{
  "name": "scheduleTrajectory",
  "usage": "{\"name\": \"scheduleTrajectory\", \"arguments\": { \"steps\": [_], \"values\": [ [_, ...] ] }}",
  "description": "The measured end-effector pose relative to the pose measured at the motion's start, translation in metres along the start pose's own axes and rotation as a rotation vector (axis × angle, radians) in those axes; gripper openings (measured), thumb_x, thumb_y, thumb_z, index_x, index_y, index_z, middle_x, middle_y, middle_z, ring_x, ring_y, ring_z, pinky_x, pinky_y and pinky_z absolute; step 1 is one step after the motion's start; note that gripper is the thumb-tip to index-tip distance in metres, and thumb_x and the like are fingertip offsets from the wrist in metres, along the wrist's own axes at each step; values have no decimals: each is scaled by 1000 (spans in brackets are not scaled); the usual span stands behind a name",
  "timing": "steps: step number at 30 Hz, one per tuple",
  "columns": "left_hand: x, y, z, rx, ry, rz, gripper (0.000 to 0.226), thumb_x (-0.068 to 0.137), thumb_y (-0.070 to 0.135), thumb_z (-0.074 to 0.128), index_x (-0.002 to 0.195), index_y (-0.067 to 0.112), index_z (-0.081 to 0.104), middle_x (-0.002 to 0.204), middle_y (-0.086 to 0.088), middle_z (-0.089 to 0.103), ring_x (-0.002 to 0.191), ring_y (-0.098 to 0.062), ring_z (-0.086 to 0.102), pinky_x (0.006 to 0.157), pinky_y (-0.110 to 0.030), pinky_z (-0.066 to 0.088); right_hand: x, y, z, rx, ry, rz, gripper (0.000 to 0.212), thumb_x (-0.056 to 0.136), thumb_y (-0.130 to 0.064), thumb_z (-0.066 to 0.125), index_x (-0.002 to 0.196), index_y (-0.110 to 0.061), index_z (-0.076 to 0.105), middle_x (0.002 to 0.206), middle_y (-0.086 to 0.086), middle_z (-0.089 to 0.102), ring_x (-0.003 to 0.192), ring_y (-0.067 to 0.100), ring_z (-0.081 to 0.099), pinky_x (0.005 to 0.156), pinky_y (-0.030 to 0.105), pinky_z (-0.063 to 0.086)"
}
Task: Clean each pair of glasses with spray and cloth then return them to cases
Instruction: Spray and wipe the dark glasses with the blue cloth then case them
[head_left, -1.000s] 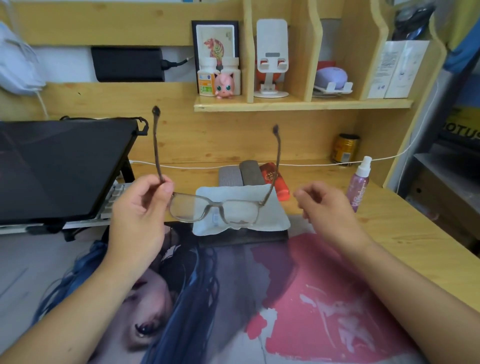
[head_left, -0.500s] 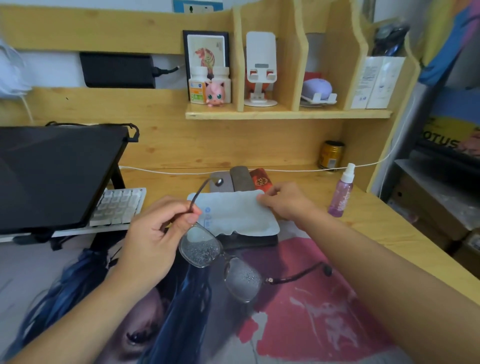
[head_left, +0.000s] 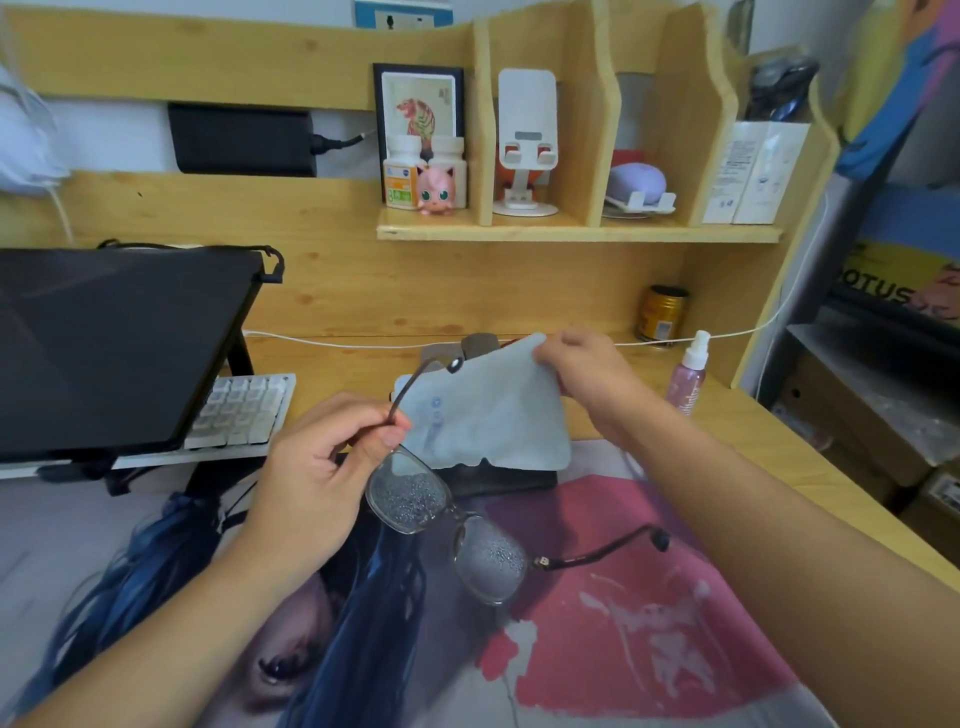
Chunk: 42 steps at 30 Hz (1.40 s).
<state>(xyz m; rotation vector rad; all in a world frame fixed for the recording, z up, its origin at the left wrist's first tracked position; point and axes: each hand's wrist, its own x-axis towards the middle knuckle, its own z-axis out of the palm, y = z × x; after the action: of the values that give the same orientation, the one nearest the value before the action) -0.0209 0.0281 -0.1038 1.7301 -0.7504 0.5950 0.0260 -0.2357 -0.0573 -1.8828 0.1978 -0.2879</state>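
Your left hand pinches the glasses by one temple at frame centre; they are light, fragile, wet with droplets. Your right hand pinches the soft cloth by its upper corner.

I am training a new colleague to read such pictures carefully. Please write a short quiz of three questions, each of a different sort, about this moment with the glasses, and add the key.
1. True or false: the lenses of the glasses are dry.
2. Multiple choice: what does the right hand hold? A) the spray bottle B) the cloth C) a glasses case
3. Fill the gap: the left hand pinches the glasses by one ____.

Key
1. False: both lenses carry small droplets.
2. B: its fingers pinch the upper corner of the cloth, lifting it. The spray bottle stands untouched on the desk at the right.
3. Temple: the arm of the frame, near the hinge.
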Motion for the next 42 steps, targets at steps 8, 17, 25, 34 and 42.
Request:
{"name": "scheduleTrajectory", "arguments": {
  "steps": [8, 17, 25, 34, 42],
  "values": [
    [-2, 8, 1, 12, -8, 34, 14, 95, 30, 57, 96, 23, 69, 92, 14, 65, 84, -10, 64, 77, -15, 47, -35, -85, -45, 559, -125, -178, 19, 99, -22, 53, 111, -11, 64, 107, 11, 64, 100, 24, 61, 88, 40, 47],
    [-9, 32, 13, -37, -51, 114, 17, 97, 39, 60, 98, 29, 73, 100, 19, 70, 95, -2, 66, 85, -12, 47, -105, -16, -19, 621, -626, -28, 29, 88, -24, 69, 106, -6, 55, 107, 23, 49, 95, 31, 47, 79, 39, 45],
    [-12, 34, 20, -76, -100, 104, 11, 93, 19, 63, 99, 22, 71, 94, 11, 70, 94, -5, 66, 83, -13, 46, -120, 3, 5, 313, -474, -258, 13, 85, -20, 70, 76, -11, 65, 87, 14, 61, 82, 23, 53, 80, 42, 40],
    [-11, 38, 19, -55, -102, 165, 10, 94, 16, 63, 101, 16, 71, 95, 6, 69, 94, -7, 66, 85, -18, 47, -127, -1, 9, 499, -593, -158, 15, 88, -5, 61, 93, -8, 75, 95, 12, 71, 90, 25, 63, 85, 36, 54],
    [-13, 40, 21, -76, -138, 178, 11, 95, 15, 62, 101, 14, 72, 96, 0, 69, 92, -17, 67, 82, -28, 51, -127, -4, 12, 452, -509, -106, 26, 72, 3, 81, 90, -7, 65, 88, 16, 64, 84, 27, 59, 74, 32, 54]
  ]
}}
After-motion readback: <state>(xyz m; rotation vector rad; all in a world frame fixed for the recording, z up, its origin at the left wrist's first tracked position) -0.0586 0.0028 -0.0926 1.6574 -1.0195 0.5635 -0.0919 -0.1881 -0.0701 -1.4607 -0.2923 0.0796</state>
